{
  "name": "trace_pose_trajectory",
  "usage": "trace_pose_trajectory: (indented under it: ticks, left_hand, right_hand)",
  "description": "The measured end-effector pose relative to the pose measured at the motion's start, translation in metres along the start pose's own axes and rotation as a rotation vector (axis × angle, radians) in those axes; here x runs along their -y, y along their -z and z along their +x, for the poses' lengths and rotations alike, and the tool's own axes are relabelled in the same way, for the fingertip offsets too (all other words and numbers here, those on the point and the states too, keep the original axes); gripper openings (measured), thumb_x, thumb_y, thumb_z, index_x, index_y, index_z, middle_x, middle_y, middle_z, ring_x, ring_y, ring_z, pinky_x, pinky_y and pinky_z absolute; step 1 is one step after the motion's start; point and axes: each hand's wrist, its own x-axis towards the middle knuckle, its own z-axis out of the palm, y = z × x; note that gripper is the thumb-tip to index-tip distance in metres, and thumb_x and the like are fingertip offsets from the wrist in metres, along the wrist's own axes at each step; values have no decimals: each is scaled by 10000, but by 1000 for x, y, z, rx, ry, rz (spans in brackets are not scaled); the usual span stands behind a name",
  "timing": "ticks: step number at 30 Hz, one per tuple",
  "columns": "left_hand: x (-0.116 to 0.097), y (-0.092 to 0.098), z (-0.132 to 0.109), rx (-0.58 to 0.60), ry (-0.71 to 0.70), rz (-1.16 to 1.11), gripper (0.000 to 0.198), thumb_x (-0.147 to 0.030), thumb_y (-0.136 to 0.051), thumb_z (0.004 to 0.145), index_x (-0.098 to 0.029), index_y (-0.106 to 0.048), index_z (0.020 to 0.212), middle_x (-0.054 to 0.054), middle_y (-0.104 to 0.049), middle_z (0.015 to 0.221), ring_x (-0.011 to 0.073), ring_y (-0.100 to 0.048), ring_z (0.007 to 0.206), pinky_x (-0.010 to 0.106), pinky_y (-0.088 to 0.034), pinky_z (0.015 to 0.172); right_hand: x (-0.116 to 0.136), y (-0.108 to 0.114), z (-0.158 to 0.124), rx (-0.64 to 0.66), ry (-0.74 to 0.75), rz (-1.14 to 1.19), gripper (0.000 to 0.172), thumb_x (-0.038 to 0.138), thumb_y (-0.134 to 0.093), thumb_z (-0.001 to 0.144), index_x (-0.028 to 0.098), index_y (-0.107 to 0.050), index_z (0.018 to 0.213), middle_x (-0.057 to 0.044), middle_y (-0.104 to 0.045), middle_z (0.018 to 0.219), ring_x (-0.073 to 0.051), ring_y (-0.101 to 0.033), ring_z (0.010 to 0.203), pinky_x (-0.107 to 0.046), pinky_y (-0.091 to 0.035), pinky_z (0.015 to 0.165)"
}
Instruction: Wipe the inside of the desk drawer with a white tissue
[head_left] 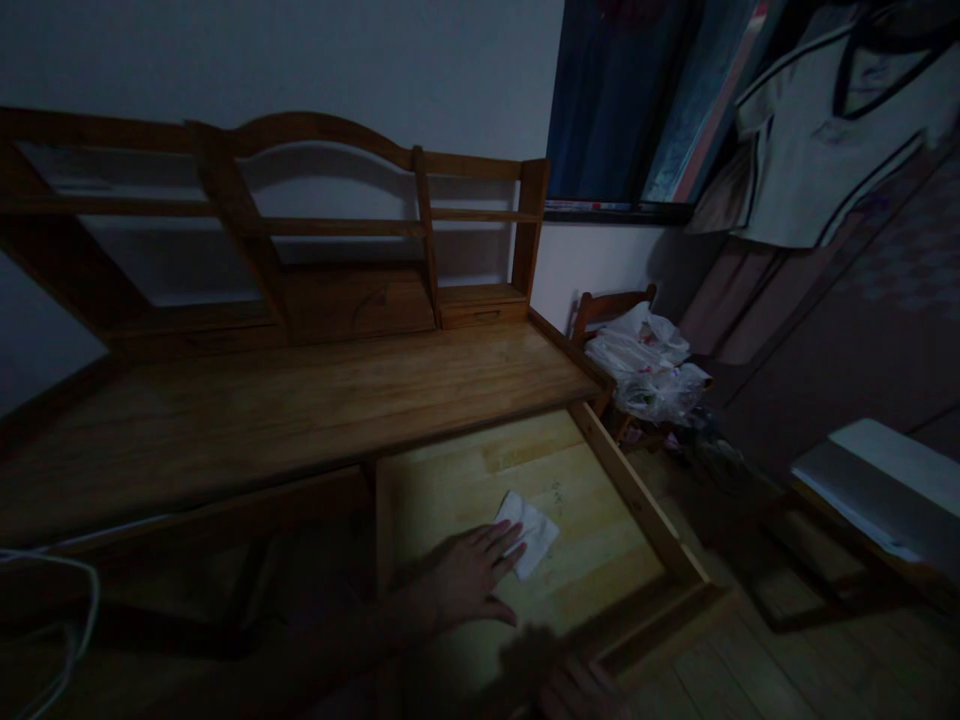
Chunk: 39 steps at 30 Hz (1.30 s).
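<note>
1 white cloth lies mid-floor in the 1 drawer pulled out below the table's right end, with the left hand on it, grip wide and fingertips flat. The right hand is a blur at the drawer's front edge, and I cannot tell its grip. 1 chair bearing plastic bags stands off the table's right corner.

Plastic bags on wooden chair

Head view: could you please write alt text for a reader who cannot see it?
In a dim room, the left hand lies flat with its fingers on a white tissue in the open drawer of a wooden desk. The right hand is blurred near the drawer's front edge. A chair beside the desk holds plastic bags.
</note>
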Motion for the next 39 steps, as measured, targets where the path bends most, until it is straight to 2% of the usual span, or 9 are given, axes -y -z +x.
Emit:
trace_pose_trajectory:
  ticks: [5,9,12,20,25,29,33,36,39]
  left_hand:
    - [34,23,6,-85,280,160,1020,-808,-217,791,-69,-383,1473,206,-291,1559,322,-287,1442,444,-263,1179]
    - [45,30,19,-141,371,209,1048,-807,-178,791,-27,-395,1457,228,-288,1554,312,-283,1446,433,-252,1184]
    - [32,28,20,-106,326,168,1054,-808,-165,791,-21,-396,1453,234,-278,1556,302,-271,1452,420,-245,1187]
    - [-23,8,0,12,-3,-63,977,-778,-248,826,-84,-295,1512,190,-225,1589,290,-208,1472,409,-211,1205]
    - [-29,0,3,-38,-6,-33,925,-749,-252,849,-82,-363,1480,180,-299,1564,289,-310,1438,430,-278,1184]
    - [-10,6,9,-103,162,121,896,-740,-230,858,-84,-470,1419,166,-410,1515,270,-392,1397,409,-300,1168]
    - [28,28,1,-99,499,387,754,-593,-303,941,-21,-494,1394,218,-454,1470,283,-422,1376,397,-325,1137]
    - [45,44,-9,94,812,595,416,-179,-404,930,25,-666,1181,294,-603,1281,365,-566,1211,502,-402,1006]
    - [36,47,-12,249,852,609,353,-6,-429,815,-1,-762,931,268,-729,968,384,-668,987,569,-399,934]
  right_hand:
    - [4,6,7,-11,-65,46,511,309,-177,1033,209,-580,735,-1,-590,636,-152,-492,615,-282,-360,674]
    - [5,8,12,-55,-96,70,502,304,-190,1030,218,-604,759,-5,-594,658,-151,-516,648,-271,-392,723]
    - [3,8,13,-64,-69,74,481,278,-212,1028,217,-591,739,-2,-574,632,-150,-509,645,-264,-395,716]
    - [4,5,4,-19,-81,76,486,295,-226,1026,211,-608,737,-5,-614,656,-151,-523,647,-272,-382,690]
    - [4,7,7,5,-76,65,492,265,-215,1029,208,-591,716,2,-595,607,-148,-512,596,-275,-358,668]
    - [4,9,13,-26,-96,77,485,252,-209,1025,210,-569,704,10,-595,593,-150,-497,579,-277,-351,653]
    - [6,11,13,-26,-107,78,462,227,-236,1020,207,-589,722,8,-607,617,-146,-514,602,-273,-375,670]
    - [6,13,11,11,-117,89,464,210,-232,1015,208,-613,748,-6,-616,648,-151,-530,634,-274,-401,689]
    - [5,14,12,44,-105,112,479,223,-218,1019,204,-615,753,-8,-608,646,-152,-531,644,-267,-404,695]
